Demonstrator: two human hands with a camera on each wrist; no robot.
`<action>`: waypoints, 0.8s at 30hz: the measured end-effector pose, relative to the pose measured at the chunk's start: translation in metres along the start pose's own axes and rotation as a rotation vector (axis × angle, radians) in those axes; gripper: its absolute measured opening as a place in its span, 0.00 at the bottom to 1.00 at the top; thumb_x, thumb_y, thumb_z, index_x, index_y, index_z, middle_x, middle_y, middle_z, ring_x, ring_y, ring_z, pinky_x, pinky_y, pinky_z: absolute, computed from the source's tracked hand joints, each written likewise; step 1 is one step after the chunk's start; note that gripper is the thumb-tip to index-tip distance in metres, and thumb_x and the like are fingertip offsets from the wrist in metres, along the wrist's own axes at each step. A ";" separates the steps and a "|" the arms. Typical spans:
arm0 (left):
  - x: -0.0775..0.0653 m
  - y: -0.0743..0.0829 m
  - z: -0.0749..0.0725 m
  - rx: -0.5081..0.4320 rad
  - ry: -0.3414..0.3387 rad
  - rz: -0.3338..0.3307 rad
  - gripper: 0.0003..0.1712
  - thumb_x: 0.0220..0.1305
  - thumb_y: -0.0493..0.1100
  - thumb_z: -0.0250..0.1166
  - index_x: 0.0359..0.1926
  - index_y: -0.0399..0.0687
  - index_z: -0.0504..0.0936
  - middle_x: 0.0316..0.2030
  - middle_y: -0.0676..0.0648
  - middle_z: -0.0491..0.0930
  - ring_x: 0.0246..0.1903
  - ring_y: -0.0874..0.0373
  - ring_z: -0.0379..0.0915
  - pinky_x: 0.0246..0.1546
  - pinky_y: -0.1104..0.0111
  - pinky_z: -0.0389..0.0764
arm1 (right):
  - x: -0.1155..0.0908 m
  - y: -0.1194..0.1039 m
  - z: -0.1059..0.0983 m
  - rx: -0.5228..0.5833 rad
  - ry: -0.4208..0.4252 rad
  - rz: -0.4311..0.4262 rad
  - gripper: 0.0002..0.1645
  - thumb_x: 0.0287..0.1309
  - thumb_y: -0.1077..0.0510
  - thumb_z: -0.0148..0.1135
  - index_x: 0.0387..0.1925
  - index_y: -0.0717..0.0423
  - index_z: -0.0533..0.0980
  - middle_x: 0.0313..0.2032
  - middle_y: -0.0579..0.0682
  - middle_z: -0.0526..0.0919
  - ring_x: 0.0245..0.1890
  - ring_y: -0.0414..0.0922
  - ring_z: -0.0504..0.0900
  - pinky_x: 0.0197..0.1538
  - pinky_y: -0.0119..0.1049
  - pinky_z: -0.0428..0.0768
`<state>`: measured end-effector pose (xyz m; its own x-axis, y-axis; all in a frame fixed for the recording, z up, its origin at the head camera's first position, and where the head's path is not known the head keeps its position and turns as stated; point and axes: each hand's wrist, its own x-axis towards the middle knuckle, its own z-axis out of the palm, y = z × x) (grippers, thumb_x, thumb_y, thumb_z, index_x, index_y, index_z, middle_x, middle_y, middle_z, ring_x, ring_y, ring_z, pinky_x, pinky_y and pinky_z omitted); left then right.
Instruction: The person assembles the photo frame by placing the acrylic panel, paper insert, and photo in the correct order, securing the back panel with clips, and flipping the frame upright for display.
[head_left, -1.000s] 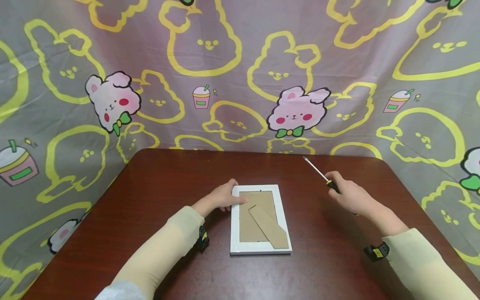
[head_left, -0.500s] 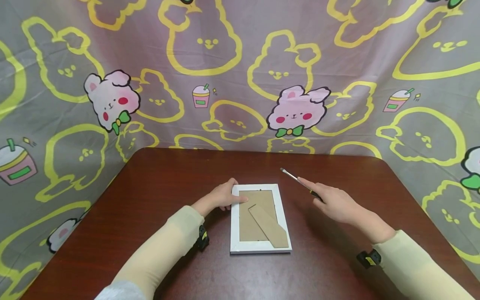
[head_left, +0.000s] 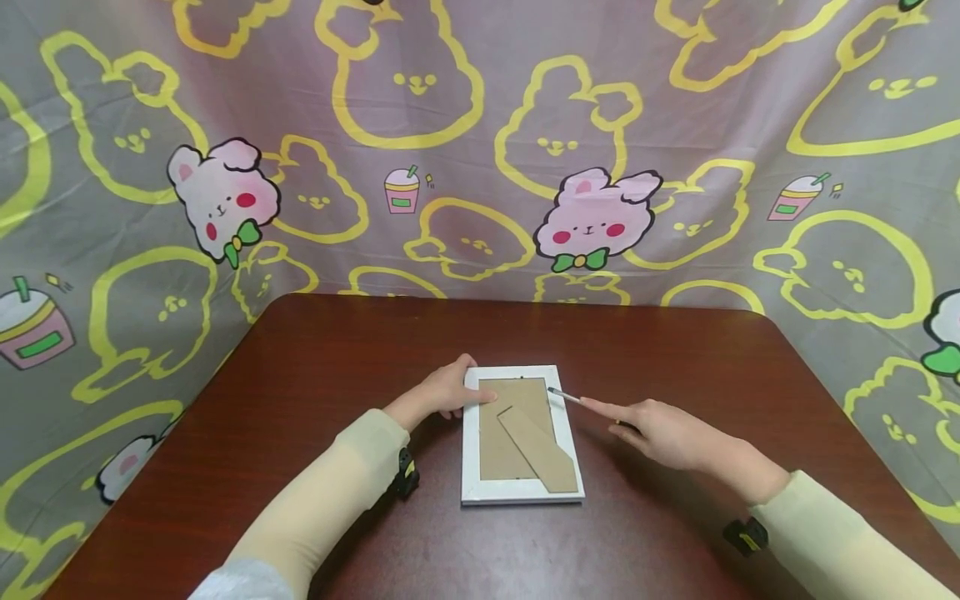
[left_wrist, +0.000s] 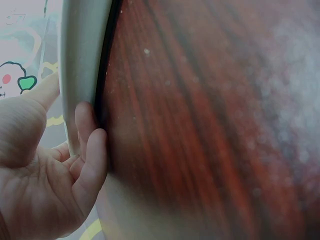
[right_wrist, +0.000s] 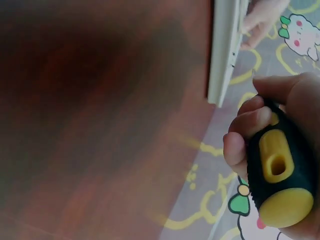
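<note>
A white picture frame (head_left: 471, 450) lies back side up on the table, its brown backing board (head_left: 495, 450) and slanted cardboard stand (head_left: 536, 450) showing. My left hand (head_left: 448, 389) grips its upper left edge, thumb over the backing and the other fingers along the outer side, as the left wrist view shows. In my right hand (head_left: 667, 432) is a flat-blade screwdriver, gripped by its black and yellow handle (right_wrist: 282, 165). Its metal shaft (head_left: 566, 396) points left, and the tip appears at the inner right edge of the frame near the top. Whether the tip touches cannot be told.
The dark reddish-brown wooden table (head_left: 360, 350) has rounded far corners. A grey-pink curtain (head_left: 480, 167) printed with cartoon rabbits and cups hangs behind it and along both sides. Each forearm wears a black wrist device (head_left: 406, 473).
My right hand has moved left and slightly nearer with the screwdriver, bringing its tip from over the bare table to the frame's right border. The left hand and the frame have stayed in place.
</note>
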<state>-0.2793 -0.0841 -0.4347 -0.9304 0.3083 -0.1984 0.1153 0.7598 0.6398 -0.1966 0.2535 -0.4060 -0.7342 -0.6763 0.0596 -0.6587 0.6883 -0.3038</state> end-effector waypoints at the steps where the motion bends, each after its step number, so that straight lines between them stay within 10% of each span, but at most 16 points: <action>1: 0.000 0.000 0.000 -0.001 -0.001 0.001 0.35 0.56 0.58 0.71 0.55 0.45 0.66 0.29 0.44 0.75 0.20 0.53 0.75 0.18 0.64 0.79 | -0.001 -0.001 0.001 0.011 -0.020 0.010 0.37 0.65 0.62 0.60 0.72 0.40 0.61 0.13 0.32 0.56 0.14 0.31 0.52 0.19 0.27 0.63; 24: 0.000 0.000 0.000 -0.002 -0.011 0.000 0.36 0.57 0.58 0.71 0.57 0.45 0.66 0.28 0.44 0.75 0.19 0.54 0.75 0.18 0.64 0.78 | -0.011 0.001 0.008 0.088 -0.105 0.103 0.36 0.69 0.58 0.57 0.72 0.30 0.59 0.11 0.32 0.51 0.12 0.31 0.47 0.16 0.27 0.59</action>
<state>-0.2789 -0.0841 -0.4340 -0.9266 0.3143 -0.2063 0.1147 0.7589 0.6410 -0.1872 0.2595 -0.4150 -0.7728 -0.6303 -0.0741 -0.5606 0.7327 -0.3859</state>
